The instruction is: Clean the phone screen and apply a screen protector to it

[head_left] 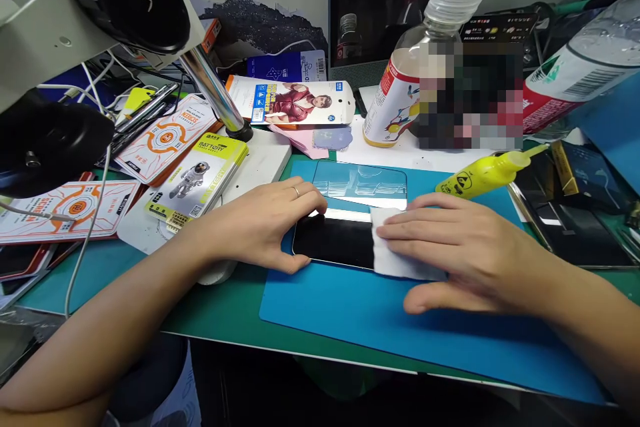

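A black phone [335, 241] lies screen up on a blue mat [360, 310]. My left hand [265, 220] grips the phone's left end, thumb at its near edge and fingers over the far edge. My right hand [450, 247] lies flat with fingers stretched out, pressing a white wipe [395, 260] onto the phone's right part. A clear screen protector sheet [363, 183] rests on the mat just behind the phone.
A yellow squeeze bottle [483, 173] lies at the right of the mat, with a drink bottle [415, 73] behind. Battery boxes [200, 177] and packets are piled at the left under a microscope arm [215, 90]. Another dark phone [575, 227] lies at the right.
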`<state>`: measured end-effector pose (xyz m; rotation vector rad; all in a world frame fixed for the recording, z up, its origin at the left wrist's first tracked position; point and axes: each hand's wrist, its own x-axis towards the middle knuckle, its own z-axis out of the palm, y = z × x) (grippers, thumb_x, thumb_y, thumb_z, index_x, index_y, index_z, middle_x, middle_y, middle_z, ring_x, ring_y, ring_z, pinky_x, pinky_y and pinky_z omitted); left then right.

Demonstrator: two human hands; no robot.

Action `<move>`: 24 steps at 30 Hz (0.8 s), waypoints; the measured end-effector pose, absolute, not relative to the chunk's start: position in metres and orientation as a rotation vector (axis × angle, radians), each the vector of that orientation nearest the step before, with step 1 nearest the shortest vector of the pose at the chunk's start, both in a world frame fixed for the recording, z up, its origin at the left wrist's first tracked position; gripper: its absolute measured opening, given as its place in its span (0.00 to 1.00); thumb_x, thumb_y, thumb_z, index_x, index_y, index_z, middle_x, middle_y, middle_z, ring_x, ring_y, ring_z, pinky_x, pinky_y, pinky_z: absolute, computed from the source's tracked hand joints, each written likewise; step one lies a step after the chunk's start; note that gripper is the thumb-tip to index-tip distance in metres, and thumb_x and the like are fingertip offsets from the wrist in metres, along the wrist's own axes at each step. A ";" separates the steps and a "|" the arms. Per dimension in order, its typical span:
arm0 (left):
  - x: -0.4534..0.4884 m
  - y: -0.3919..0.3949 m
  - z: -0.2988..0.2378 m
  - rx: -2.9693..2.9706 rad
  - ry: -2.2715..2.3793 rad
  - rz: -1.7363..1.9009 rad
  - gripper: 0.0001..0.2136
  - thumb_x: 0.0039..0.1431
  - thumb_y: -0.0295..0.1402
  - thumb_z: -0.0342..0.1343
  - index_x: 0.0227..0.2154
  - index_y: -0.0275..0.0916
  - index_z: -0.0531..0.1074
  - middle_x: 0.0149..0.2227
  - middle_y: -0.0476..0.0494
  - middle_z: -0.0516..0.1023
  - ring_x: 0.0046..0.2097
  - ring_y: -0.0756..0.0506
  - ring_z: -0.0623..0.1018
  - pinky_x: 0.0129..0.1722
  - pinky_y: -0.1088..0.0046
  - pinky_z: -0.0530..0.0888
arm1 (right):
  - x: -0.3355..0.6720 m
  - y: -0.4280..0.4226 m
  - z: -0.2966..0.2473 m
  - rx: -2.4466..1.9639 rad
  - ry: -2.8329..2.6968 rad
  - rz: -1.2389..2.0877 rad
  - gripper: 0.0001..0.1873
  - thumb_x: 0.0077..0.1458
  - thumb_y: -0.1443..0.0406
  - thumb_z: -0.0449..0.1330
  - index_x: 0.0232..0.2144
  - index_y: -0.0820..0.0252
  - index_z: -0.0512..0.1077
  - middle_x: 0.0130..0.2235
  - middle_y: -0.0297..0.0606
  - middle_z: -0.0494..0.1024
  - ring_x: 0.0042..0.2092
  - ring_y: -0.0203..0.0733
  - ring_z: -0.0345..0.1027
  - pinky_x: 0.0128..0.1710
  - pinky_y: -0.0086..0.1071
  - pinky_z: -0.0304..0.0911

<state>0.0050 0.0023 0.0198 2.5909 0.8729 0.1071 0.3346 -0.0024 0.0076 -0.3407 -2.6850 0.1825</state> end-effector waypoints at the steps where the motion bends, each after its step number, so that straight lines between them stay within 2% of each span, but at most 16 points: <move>1: 0.005 0.002 0.020 2.590 0.876 0.103 0.21 0.61 0.41 0.65 0.53 0.39 0.67 0.53 0.36 0.79 0.54 0.36 0.78 0.50 0.59 0.75 | 0.337 -0.002 0.008 -0.339 -2.655 0.175 0.25 0.71 0.46 0.60 0.41 0.61 0.81 0.43 0.46 0.90 0.43 0.49 0.85 0.49 0.47 0.75; 4: 0.005 0.002 0.020 2.589 0.879 0.103 0.21 0.61 0.41 0.65 0.53 0.40 0.67 0.54 0.37 0.79 0.54 0.36 0.78 0.50 0.60 0.75 | 0.340 -0.001 0.010 -0.347 -2.628 0.166 0.24 0.70 0.45 0.61 0.39 0.60 0.80 0.39 0.44 0.89 0.39 0.48 0.84 0.46 0.46 0.76; 8: 0.004 0.003 0.020 2.592 0.868 0.124 0.21 0.61 0.41 0.65 0.52 0.41 0.67 0.52 0.38 0.79 0.52 0.37 0.78 0.50 0.60 0.75 | 0.338 0.001 0.011 -0.395 -2.716 0.149 0.28 0.69 0.47 0.62 0.54 0.65 0.80 0.51 0.51 0.89 0.51 0.55 0.85 0.54 0.48 0.78; 10: 0.005 0.003 0.019 2.595 0.865 0.130 0.21 0.61 0.41 0.65 0.52 0.41 0.67 0.51 0.38 0.79 0.52 0.37 0.78 0.50 0.60 0.75 | 0.340 0.002 0.012 -0.393 -2.735 0.180 0.32 0.69 0.45 0.62 0.58 0.68 0.77 0.55 0.53 0.87 0.56 0.56 0.84 0.60 0.50 0.76; 13: 0.005 0.003 0.020 2.594 0.865 0.129 0.21 0.61 0.40 0.65 0.53 0.40 0.67 0.52 0.37 0.79 0.53 0.36 0.78 0.50 0.60 0.75 | 0.346 0.004 0.014 -0.354 -2.734 0.259 0.34 0.65 0.42 0.64 0.56 0.65 0.79 0.52 0.49 0.89 0.55 0.56 0.84 0.63 0.52 0.75; 17: 0.005 0.003 0.020 2.582 0.870 0.123 0.21 0.61 0.40 0.66 0.52 0.40 0.68 0.52 0.37 0.79 0.53 0.36 0.79 0.50 0.59 0.76 | 0.353 0.006 0.017 -0.422 -2.707 0.212 0.29 0.64 0.42 0.66 0.52 0.59 0.82 0.50 0.46 0.90 0.51 0.56 0.86 0.58 0.51 0.78; 24: 0.004 0.003 0.021 2.595 0.868 0.112 0.21 0.61 0.41 0.65 0.52 0.41 0.67 0.53 0.37 0.79 0.54 0.35 0.79 0.50 0.59 0.76 | 0.358 0.007 0.019 -0.447 -2.713 0.138 0.26 0.63 0.42 0.67 0.47 0.56 0.84 0.46 0.42 0.91 0.48 0.59 0.86 0.52 0.53 0.80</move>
